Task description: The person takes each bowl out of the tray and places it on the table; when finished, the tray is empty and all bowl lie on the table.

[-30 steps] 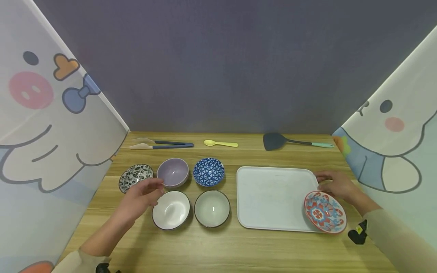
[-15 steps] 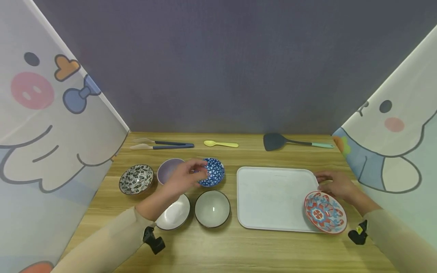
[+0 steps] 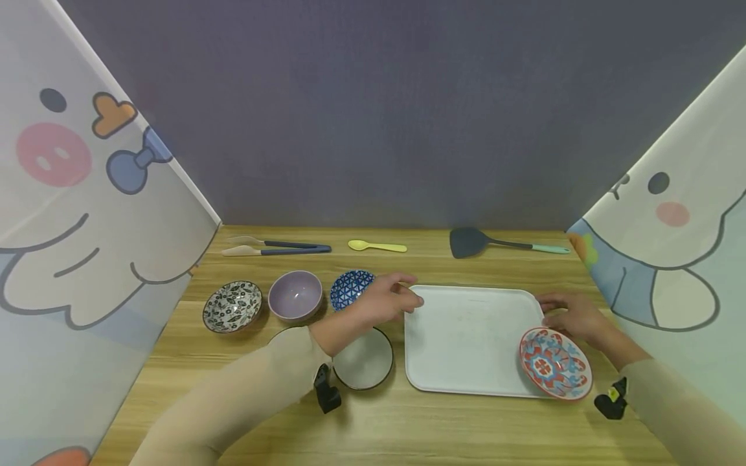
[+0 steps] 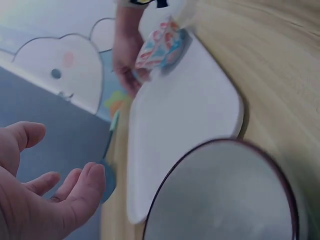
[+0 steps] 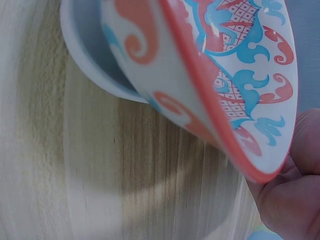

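My left hand hovers over the left edge of the white tray, holding nothing, with its fingers loosely bent and thumb apart. It partly covers a blue-patterned bowl; my forearm hides part of a grey-white bowl and most of a white bowl. My right hand lies at the tray's right edge, thumb and fingers spread apart there. Beside it, a red-and-blue patterned bowl sits tilted over the tray's near right corner. In the right wrist view this bowl hides much of the right hand.
A purple bowl and a black-and-white floral bowl stand on the left. Along the back lie tongs, a yellow spoon and a spatula. A grey wall closes off the back, with printed panels either side.
My left hand has swept right from above the left-hand bowls, across the blue-patterned bowl, to the tray's left edge. My right hand, the tray and the bowls have stayed in place.
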`<state>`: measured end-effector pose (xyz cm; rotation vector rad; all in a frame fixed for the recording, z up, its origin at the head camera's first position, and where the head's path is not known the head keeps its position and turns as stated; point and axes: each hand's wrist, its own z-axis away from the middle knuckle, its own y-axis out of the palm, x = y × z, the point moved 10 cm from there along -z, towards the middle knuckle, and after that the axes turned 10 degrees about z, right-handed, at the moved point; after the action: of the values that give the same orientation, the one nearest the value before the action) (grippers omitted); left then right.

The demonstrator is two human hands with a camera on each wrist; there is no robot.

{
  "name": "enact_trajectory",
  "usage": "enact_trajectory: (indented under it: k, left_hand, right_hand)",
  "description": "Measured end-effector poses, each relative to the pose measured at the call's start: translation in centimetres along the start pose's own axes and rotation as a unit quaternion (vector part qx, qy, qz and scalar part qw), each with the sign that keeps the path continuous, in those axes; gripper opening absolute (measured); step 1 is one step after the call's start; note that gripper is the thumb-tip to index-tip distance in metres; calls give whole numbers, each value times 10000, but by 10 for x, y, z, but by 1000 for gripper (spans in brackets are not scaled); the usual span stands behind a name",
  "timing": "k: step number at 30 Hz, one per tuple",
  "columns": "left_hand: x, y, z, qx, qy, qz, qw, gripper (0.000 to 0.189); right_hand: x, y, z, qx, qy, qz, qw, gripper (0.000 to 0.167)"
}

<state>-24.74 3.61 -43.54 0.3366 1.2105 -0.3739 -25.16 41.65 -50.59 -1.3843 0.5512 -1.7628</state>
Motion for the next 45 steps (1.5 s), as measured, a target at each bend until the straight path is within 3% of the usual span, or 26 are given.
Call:
enact_trajectory:
  k: [11, 27, 36, 45]
  left_hand:
    - [19, 63, -28, 441, -435, 48, 9981, 61]
    - [48, 144, -41, 557, -1016, 241, 9930, 58]
    - [69, 171, -50, 545, -1309, 479, 9887, 59]
    - [80, 190, -54, 617, -1317, 748, 9865, 58]
  right_hand:
    - [3, 0, 1, -119, -25, 226, 9997, 53]
    - [5, -4, 0, -207, -60, 440, 9988, 51]
    - [5, -6, 0, -266, -80, 567, 9980, 52]
    - [4, -4, -1, -132, -22, 375, 9992, 53]
